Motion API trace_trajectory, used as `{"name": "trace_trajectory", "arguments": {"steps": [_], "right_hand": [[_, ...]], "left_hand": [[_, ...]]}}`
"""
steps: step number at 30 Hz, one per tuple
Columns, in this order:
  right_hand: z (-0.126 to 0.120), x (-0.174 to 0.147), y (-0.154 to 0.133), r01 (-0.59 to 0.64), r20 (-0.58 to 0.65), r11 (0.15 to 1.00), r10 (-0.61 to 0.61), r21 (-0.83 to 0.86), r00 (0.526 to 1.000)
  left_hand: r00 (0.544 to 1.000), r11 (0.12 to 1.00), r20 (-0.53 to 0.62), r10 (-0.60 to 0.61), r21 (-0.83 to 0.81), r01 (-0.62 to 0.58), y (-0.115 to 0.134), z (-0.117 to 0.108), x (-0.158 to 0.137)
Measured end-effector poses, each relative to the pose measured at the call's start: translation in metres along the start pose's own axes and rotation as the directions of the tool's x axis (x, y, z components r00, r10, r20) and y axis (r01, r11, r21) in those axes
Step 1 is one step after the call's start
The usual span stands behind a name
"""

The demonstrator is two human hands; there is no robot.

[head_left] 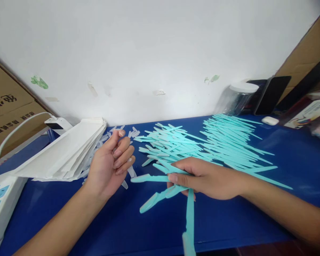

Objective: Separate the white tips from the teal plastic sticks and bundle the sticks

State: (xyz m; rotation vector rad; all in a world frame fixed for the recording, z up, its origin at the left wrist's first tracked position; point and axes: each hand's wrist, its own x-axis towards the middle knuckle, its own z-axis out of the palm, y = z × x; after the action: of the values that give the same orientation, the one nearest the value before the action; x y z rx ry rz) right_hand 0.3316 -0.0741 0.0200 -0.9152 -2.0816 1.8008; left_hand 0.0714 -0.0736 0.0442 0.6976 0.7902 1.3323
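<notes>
My right hand (202, 177) is closed around several turquoise eyebrow razors (149, 178), which fan out to the left and down from the fingers. My left hand (112, 165) is turned palm up with its fingers curled in; what they hold, if anything, is hidden. Small translucent blade caps (134, 133) lie scattered behind and beside the left hand. Two of them show just under its little finger, and I cannot tell if they touch it. Beyond my right hand spreads a loose pile of razors (168, 140), with a more aligned pile (226, 142) to its right.
White paper bags (66, 149) are stacked at the left, near a white device (58, 125) with a cable and a power strip (2, 202). A clear lidded jar (237, 97), a phone (273, 95) and a white earbud case (270, 121) stand at the back right. Cardboard flanks both sides.
</notes>
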Motion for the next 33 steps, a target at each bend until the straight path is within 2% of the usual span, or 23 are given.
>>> {"name": "trace_trajectory", "arguments": {"steps": [4, 10, 17, 24, 30, 33], "right_hand": [[0.0, 0.0, -0.002, -0.011, -0.033, 1.0, 0.011, 0.002, 0.999], [0.003, 0.001, -0.001, -0.001, 0.039, 1.0, 0.001, 0.014, 0.999], [0.005, 0.001, -0.003, 0.002, -0.091, 1.0, -0.002, 0.003, 0.996], [0.008, 0.001, -0.005, -0.035, 0.023, 0.999, 0.034, 0.013, 0.999], [0.009, 0.001, 0.001, -0.015, -0.108, 1.0, 0.018, 0.024, 0.994], [0.007, 0.0, 0.001, -0.018, -0.125, 1.0, 0.02, 0.017, 0.992]], "left_hand": [[1.0, 1.0, -0.001, -0.012, -0.022, 0.012, -0.001, 0.0, 0.001], [1.0, 0.999, -0.01, 0.005, -0.038, -0.006, 0.002, 0.0, 0.0], [1.0, 0.999, -0.007, -0.02, -0.047, 0.02, -0.002, 0.0, 0.002], [0.999, 0.997, -0.039, -0.009, -0.074, 0.006, -0.001, -0.001, 0.002], [0.999, 0.997, -0.046, -0.021, -0.079, 0.018, -0.002, 0.001, 0.003], [0.999, 0.997, -0.049, -0.019, -0.076, 0.016, -0.002, 0.0, 0.003]]}}
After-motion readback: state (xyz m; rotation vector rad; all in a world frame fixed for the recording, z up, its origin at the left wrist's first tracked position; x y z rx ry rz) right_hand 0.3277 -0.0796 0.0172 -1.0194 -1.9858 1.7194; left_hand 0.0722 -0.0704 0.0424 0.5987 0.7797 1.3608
